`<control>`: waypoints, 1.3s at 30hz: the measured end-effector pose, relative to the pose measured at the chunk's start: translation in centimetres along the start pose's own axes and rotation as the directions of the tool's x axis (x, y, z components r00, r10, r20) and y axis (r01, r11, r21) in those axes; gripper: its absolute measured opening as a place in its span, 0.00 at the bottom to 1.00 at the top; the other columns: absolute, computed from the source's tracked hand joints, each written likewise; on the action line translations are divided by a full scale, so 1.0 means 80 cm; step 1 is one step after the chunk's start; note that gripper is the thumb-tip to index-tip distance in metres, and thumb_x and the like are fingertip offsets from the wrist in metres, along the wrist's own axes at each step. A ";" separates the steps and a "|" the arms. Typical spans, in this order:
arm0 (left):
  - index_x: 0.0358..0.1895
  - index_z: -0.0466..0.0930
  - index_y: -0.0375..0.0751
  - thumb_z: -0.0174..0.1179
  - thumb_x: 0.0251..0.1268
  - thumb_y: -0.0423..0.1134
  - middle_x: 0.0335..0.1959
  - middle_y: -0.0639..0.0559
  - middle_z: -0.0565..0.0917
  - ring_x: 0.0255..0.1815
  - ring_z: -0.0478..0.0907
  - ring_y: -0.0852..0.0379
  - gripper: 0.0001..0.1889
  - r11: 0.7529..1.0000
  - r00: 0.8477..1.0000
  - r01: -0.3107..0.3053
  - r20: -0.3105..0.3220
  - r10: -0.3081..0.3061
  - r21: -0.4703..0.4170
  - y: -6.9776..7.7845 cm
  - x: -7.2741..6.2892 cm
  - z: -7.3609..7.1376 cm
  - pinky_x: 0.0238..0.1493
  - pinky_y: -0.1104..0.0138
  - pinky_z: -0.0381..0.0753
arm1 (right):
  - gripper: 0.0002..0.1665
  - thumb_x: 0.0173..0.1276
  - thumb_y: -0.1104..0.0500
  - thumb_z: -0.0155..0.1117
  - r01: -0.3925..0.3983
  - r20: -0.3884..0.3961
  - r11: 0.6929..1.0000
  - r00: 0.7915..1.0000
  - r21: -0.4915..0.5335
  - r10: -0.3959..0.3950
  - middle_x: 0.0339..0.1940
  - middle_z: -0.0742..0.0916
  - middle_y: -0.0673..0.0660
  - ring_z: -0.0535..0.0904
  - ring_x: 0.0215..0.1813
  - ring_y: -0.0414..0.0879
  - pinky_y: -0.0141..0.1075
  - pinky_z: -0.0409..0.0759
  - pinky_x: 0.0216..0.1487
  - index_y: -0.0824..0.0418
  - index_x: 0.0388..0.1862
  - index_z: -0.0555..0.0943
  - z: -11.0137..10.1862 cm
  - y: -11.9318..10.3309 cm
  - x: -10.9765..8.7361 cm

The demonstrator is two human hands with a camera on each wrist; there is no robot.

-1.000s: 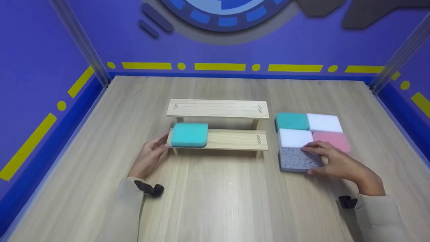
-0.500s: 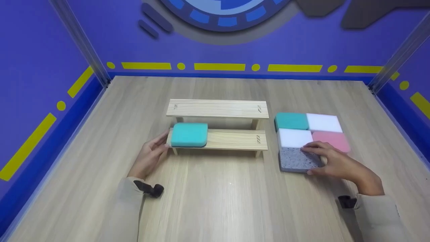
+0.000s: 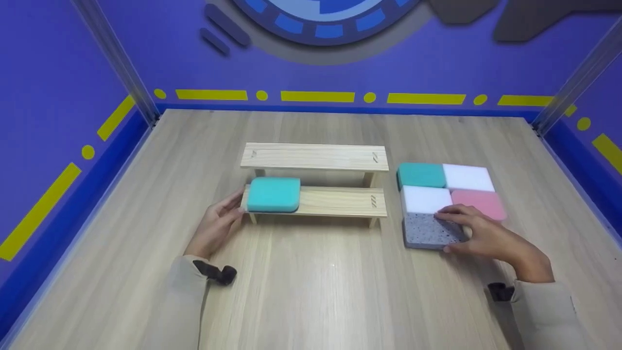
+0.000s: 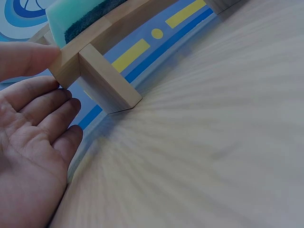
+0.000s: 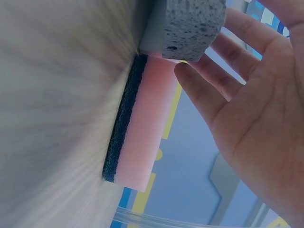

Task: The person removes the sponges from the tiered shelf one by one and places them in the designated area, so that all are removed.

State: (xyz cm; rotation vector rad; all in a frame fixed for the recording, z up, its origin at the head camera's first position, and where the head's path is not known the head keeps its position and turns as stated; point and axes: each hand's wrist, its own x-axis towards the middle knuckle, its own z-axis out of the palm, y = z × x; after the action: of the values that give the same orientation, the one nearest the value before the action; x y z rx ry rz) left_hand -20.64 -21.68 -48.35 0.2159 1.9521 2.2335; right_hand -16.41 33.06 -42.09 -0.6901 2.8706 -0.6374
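My left hand (image 3: 216, 226) holds the left end of the front wooden shelf (image 3: 340, 201), thumb at the near edge and fingertips at the end. In the left wrist view, the thumb lies along the shelf's end, with loosely bent fingers below. On that shelf's left side sits a turquoise sponge (image 3: 274, 194) with a dark scouring pad underneath. My right hand (image 3: 481, 233) grips a grey pocked sponge (image 3: 430, 231), thumb at its near edge and fingertips at its far edge. A white sponge (image 3: 426, 199) adjoins it behind; a pink sponge (image 5: 146, 123) with a dark pad lies close by.
Behind the front shelf stands a second wooden shelf (image 3: 313, 156). A green sponge (image 3: 422, 175) and another white sponge (image 3: 469, 178) form the back row on the right. Blue panels (image 3: 311, 73) with yellow marks border the wooden tabletop (image 3: 311, 291).
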 end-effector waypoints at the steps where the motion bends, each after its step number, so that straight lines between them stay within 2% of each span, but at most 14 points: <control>1: 0.74 0.52 0.31 0.51 0.70 0.30 0.77 0.41 0.54 0.78 0.51 0.52 0.31 1.000 1.000 0.001 0.004 -0.001 -0.003 0.000 0.000 0.000 0.69 0.76 0.64 | 0.40 0.50 0.56 0.77 0.000 0.001 1.000 1.000 0.002 0.000 0.61 0.76 0.64 0.69 0.63 0.61 0.59 0.72 0.58 0.66 0.62 0.76 0.000 0.000 0.000; 16: 0.73 0.52 0.30 0.52 0.70 0.31 0.76 0.41 0.55 0.78 0.51 0.50 0.32 1.000 1.000 0.011 -0.009 -0.011 0.004 0.001 0.000 0.000 0.70 0.72 0.63 | 0.38 0.52 0.58 0.75 -0.015 0.021 1.000 1.000 0.019 0.015 0.63 0.74 0.64 0.67 0.65 0.62 0.61 0.71 0.60 0.64 0.63 0.75 -0.002 -0.001 -0.001; 27: 0.73 0.54 0.31 0.53 0.70 0.32 0.76 0.41 0.56 0.77 0.53 0.51 0.31 0.999 1.000 0.007 -0.015 -0.006 0.052 0.000 0.001 0.000 0.71 0.71 0.62 | 0.39 0.52 0.57 0.75 -0.042 0.030 0.999 0.999 0.030 0.041 0.64 0.74 0.66 0.65 0.66 0.64 0.65 0.69 0.61 0.65 0.64 0.74 -0.002 -0.001 -0.002; 34: 0.73 0.54 0.32 0.54 0.70 0.33 0.77 0.42 0.55 0.77 0.52 0.51 0.32 0.997 1.000 0.000 -0.013 0.001 0.074 0.000 0.001 -0.001 0.68 0.76 0.65 | 0.39 0.52 0.56 0.75 -0.021 0.001 0.999 1.000 0.024 0.021 0.62 0.76 0.66 0.68 0.65 0.63 0.62 0.70 0.60 0.68 0.62 0.75 -0.003 -0.002 -0.001; 39: 0.74 0.53 0.32 0.53 0.70 0.33 0.77 0.42 0.54 0.77 0.52 0.51 0.31 0.996 1.000 0.008 -0.018 -0.007 0.084 0.001 0.000 -0.001 0.69 0.75 0.64 | 0.36 0.57 0.52 0.72 0.006 -0.042 1.000 0.999 0.013 -0.005 0.62 0.77 0.67 0.69 0.64 0.64 0.63 0.71 0.60 0.66 0.63 0.75 -0.005 -0.005 -0.001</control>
State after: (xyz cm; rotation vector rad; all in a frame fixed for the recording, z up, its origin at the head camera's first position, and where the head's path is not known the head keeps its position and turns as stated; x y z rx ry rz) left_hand -20.69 -21.77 -48.30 0.2003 2.0545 2.1582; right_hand -16.27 32.94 -41.56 -0.6912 2.9013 -0.6786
